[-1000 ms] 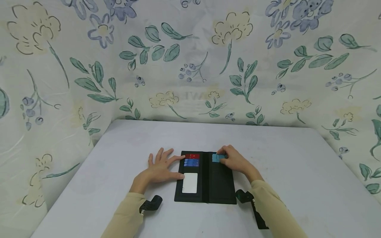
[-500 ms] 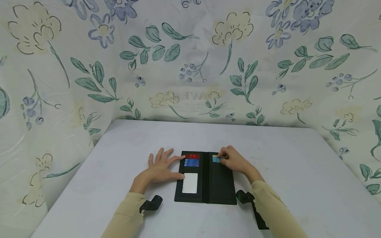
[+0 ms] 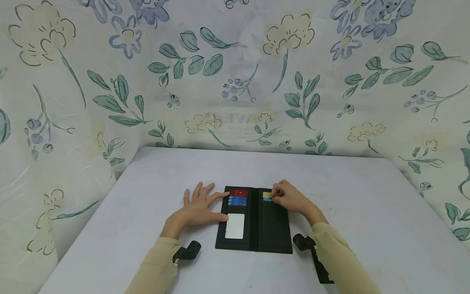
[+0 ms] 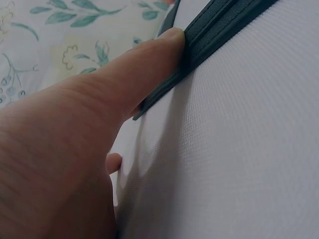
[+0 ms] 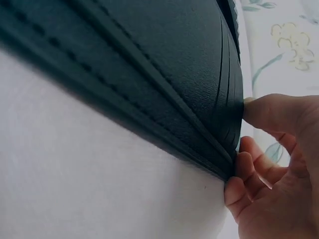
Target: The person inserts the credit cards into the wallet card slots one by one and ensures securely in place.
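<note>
A black card wallet (image 3: 273,228) lies unfolded on the white table. My left hand (image 3: 196,211) has its fingers spread, with index finger and thumb resting on the wallet's left edge; the left wrist view shows the thumb (image 4: 164,47) on that edge. At the top of the right panel, my right hand (image 3: 291,200) pinches the right side of a blue card (image 3: 267,199), mostly sunk in its slot. Behind it shows a yellow card (image 3: 267,195). In the right wrist view the curled fingers (image 5: 244,167) touch the wallet's edge; the cards are hidden there.
The left panel holds a red card (image 3: 238,192), blue cards (image 3: 237,201) and a white card (image 3: 235,226). A flat dark object (image 3: 323,269) lies partly under the right forearm. Floral cloth (image 3: 235,81) hangs behind the table.
The blue card has slid down into its slot, so less blue and more of the yellow card shows. My right fingers have shifted slightly to the right. My left hand stays in place.
</note>
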A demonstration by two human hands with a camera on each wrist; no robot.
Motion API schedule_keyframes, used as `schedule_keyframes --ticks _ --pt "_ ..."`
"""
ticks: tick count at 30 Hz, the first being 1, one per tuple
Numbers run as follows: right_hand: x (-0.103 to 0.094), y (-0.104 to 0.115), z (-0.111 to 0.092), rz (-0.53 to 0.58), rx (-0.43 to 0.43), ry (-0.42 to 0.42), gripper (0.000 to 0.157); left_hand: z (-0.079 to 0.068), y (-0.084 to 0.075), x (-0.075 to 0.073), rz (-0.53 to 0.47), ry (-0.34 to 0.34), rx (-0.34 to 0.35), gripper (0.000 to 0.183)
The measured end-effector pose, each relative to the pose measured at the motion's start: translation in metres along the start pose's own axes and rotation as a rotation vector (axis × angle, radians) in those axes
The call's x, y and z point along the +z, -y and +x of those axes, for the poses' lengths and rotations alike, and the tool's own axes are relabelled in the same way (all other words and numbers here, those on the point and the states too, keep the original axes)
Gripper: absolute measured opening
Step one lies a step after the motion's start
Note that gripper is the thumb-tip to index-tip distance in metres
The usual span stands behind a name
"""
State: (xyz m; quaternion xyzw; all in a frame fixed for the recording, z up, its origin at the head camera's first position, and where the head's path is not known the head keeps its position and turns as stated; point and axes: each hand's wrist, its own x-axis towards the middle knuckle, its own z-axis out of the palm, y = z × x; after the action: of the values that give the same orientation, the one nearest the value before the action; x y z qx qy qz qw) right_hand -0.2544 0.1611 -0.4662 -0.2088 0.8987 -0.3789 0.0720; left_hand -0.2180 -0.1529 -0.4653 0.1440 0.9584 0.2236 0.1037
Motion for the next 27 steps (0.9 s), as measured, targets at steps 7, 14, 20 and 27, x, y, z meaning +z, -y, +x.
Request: schedule_keyframes --ticks 7,14,20,27 --pt "-0.002 -0.004 -0.001 -0.007 -0.025 -0.001 0.007 0.003 0.0 0.0 0.004 -0.003 -0.002 0.078" --pt "-0.007 -0.004 -0.014 -0.027 -0.041 0.067 0.022 0.004 0.0 0.002 0.004 -0.001 -0.008 0.078" --pt "-0.01 0.0 -0.028 -0.049 -0.035 0.115 0.035 0.002 -0.001 0.002 0.007 -0.003 -0.007 0.079" --pt "-0.012 0.001 -0.038 -0.079 -0.022 0.098 0.045 0.002 -0.002 0.001 0.008 0.0 -0.002 0.079"
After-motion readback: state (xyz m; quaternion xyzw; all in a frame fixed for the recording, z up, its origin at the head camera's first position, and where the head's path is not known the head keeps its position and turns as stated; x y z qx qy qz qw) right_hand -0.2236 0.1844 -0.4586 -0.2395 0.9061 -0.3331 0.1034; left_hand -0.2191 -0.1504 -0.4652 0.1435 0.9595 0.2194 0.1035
